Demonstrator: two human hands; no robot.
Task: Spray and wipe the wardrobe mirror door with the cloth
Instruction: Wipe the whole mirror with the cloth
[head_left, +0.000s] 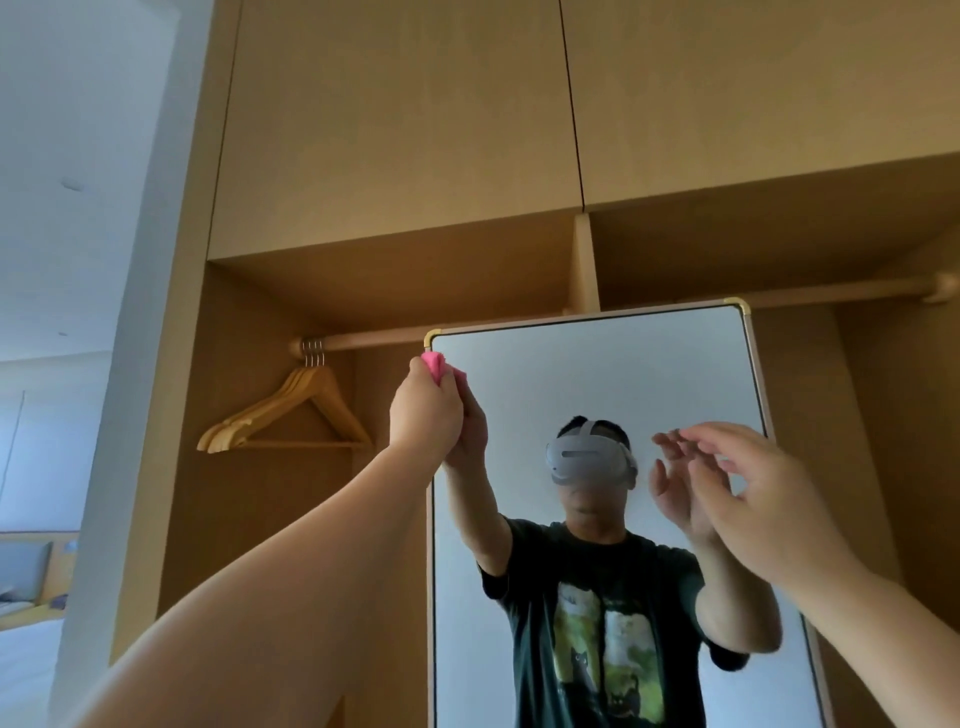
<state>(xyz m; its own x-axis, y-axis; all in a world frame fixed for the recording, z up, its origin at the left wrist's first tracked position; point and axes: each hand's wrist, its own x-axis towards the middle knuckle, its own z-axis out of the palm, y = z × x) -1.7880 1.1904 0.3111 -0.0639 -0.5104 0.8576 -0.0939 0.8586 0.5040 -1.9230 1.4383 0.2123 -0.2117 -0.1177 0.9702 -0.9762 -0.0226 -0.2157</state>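
Head view: left hand (427, 410) closed around a pink cloth (435, 365), pressed against the mirror door (597, 374) at its top left corner, just beside the brass corner cap. Right hand (748, 483) raised near the right edge of the mirror, fingers (698, 435) loosely spread, holding nothing; touching the glass or merely close to it, impossible to tell. No spray bottle anywhere in view. Cloth likely soft, light, easily bunched, best kept balled in the fist with a flat face toward the glass. Mirror stiff, smooth, probably fragile, so better steadied by its frame than by the glass. Wooden hangers (291, 410) on the rail (363, 340) off to the left, well apart from the wiping.
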